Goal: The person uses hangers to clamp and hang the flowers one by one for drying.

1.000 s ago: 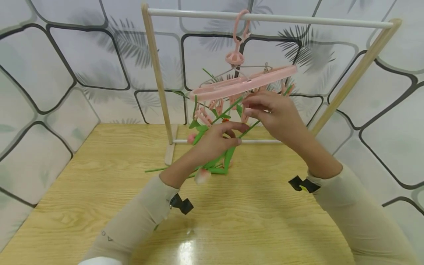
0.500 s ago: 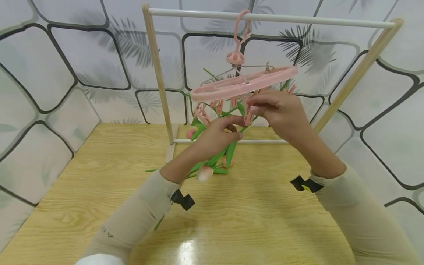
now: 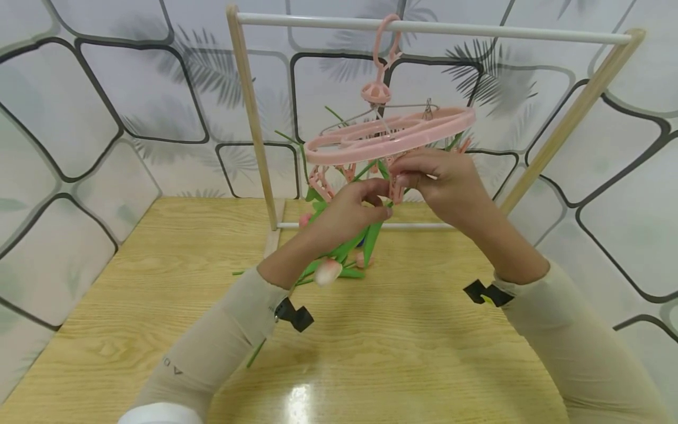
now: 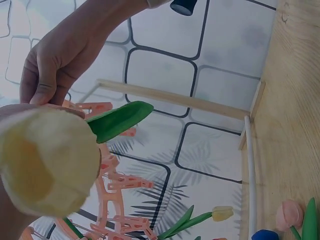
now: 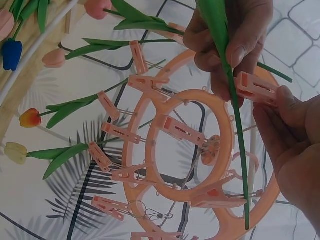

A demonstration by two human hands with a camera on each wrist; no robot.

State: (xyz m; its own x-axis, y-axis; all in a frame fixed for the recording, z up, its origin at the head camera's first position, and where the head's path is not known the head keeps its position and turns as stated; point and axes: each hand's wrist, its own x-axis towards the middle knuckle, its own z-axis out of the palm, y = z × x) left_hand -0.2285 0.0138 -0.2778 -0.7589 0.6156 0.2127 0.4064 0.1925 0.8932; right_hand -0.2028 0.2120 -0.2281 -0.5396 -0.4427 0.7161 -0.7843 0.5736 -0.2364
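My left hand (image 3: 349,206) pinches the green stem (image 5: 235,110) of an artificial tulip, whose pale bloom (image 4: 50,160) fills the near side of the left wrist view. A long leaf (image 5: 212,25) lies along that stem. Beside it, my right hand (image 3: 439,179) pinches a pink clothespin (image 5: 257,89) between thumb and fingers. In the right wrist view the stem passes close to this clothespin's end; whether it sits between the jaws I cannot tell. The clothespin belongs to a round pink hanger (image 3: 392,141), tilted above both hands.
A rack with a white top bar (image 3: 477,30) and wooden posts carries the hanger. Several tulips, including a red-orange tulip (image 5: 31,118) and a yellow tulip (image 5: 16,153), hang from other clothespins. A blue tulip (image 5: 12,55) and pink ones lie on the wooden table (image 3: 402,330).
My left hand has risen slightly with the tulip, closer to the clothespin. My right hand has shifted a little right, still on the clothespin, and the hanger's tilt has changed slightly.
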